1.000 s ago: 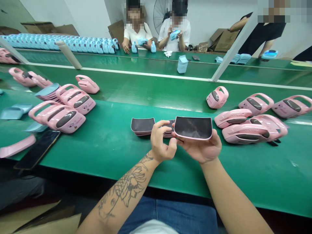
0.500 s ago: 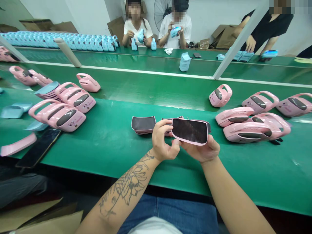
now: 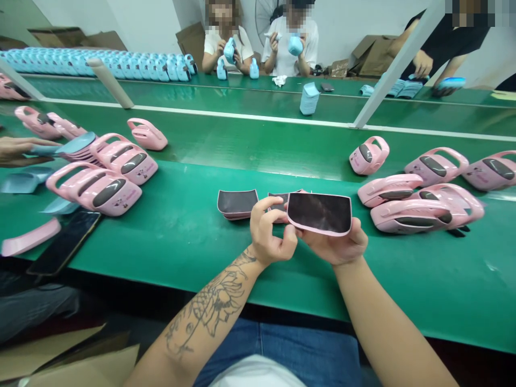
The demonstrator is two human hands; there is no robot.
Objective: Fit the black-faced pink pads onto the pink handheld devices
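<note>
Above the green bench, my right hand [image 3: 341, 244] holds a curved, pink-rimmed panel [image 3: 320, 213] with a glossy dark face from underneath. Its thumb is at the right edge, and the other fingers are mostly hidden behind the panel. My left hand [image 3: 271, 232] is closed at the panel's left edge, with bent fingertips against the side and the thumb by the lower left corner. Just beyond my hands lies a small stack of similar dark-faced panels [image 3: 237, 202]. More panels [image 3: 277, 201] lie partly hidden behind my left fingers and the held one.
Pink handled plastic housings [image 3: 116, 196] stand at left, and others [image 3: 411, 215] at right. A dark phone [image 3: 66, 242] lies near the front edge. Another person's hand [image 3: 18, 151] reaches in from the left. A metal post [image 3: 397, 70] rises beyond the bench; people handle blue parts behind.
The held panel has shifted slightly right with my right hand, while my left hand stays nearly in place. Another person's hand has appeared at the far left, by the blue pieces.
</note>
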